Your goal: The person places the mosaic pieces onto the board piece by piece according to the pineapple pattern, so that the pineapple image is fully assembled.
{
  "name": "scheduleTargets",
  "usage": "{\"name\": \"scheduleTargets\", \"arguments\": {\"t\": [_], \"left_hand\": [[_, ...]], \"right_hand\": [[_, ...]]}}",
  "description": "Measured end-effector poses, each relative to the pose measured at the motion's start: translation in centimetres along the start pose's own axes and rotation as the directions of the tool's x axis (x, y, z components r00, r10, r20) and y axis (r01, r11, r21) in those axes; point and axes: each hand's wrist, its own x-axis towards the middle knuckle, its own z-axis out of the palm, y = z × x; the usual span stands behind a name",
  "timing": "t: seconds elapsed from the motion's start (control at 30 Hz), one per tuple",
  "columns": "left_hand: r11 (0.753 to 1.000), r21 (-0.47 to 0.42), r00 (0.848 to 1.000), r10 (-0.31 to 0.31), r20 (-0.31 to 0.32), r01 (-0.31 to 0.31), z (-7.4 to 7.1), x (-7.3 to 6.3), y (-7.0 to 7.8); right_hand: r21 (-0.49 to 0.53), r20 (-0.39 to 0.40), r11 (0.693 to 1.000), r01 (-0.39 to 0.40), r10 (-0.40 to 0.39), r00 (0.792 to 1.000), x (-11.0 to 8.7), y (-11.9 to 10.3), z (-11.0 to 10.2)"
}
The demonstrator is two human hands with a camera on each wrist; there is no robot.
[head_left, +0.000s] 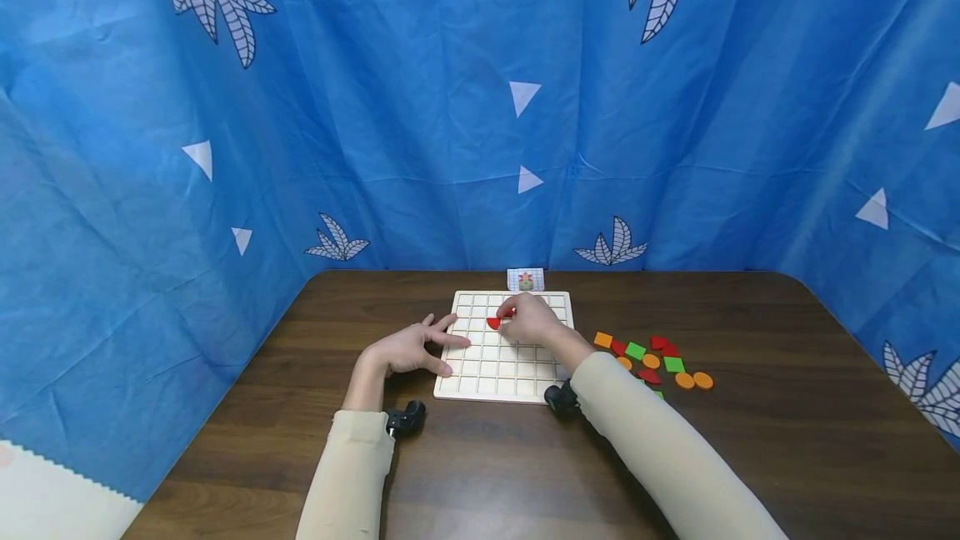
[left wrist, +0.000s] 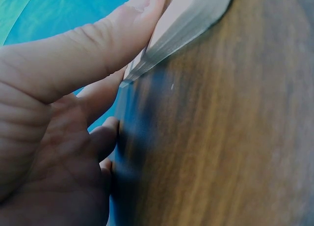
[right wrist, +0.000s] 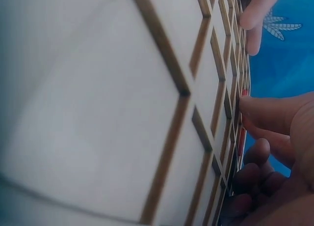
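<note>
A pale square grid board (head_left: 498,391) lies on the table. My left hand (head_left: 405,348) has its fingers spread at the board's left edge; thumb and a fingertip touch its top. In the left wrist view, the thumb (left wrist: 98,51) lies over the board's rim (left wrist: 181,37). My right hand (head_left: 534,322) reaches over the upper middle squares, with thumb and index finger pinching a small red piece (head_left: 510,314). Another red piece (head_left: 492,323) lies just left of these fingertips. In the right wrist view, the fingers hide much of the red (right wrist: 241,141).
Right of the board lie loose orange, red and green pieces, among them an orange disc (head_left: 702,380) and a green piece (head_left: 673,365). Behind the board is a small printed card (head_left: 525,279). A blue curtain (head_left: 450,107) hangs beyond the wooden table (head_left: 480,465).
</note>
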Motion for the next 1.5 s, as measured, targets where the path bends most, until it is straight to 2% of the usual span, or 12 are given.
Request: {"name": "scheduleTargets", "arguments": {"t": [0.37, 0.67, 0.93, 1.13, 1.5], "left_hand": [[1.0, 0.017, 1.0, 0.01, 0.005, -0.01, 0.1, 0.0, -0.2], [1.0, 0.027, 1.0, 0.01, 0.01, -0.01, 0.0, 0.4, -0.4], [1.0, 0.016, 1.0, 0.001, 0.004, -0.001, 0.2, 0.3, -0.3], [1.0, 0.013, 1.0, -0.002, -0.006, 0.002, 0.0, 0.1, -0.3], [1.0, 0.003, 1.0, -0.002, -0.009, 0.002, 0.0, 0.2, -0.2]], "right_hand": [[-0.002, 0.007, 0.999, 0.041, -0.041, 0.999, -0.7, 0.5, -1.1], [0.077, 0.036, 0.997, 0.004, -0.007, 0.999, -1.8, 1.9, -3.5], [0.038, 0.046, 0.999, 0.027, -0.028, 0.999, -3.3, 4.1, -6.5], [0.01, 0.048, 0.999, 0.042, -0.043, 0.998, -4.5, 4.9, -8.9], [-0.027, 0.055, 1.0, 0.016, -0.014, 0.998, -6.7, 7.8, -10.2]]}}
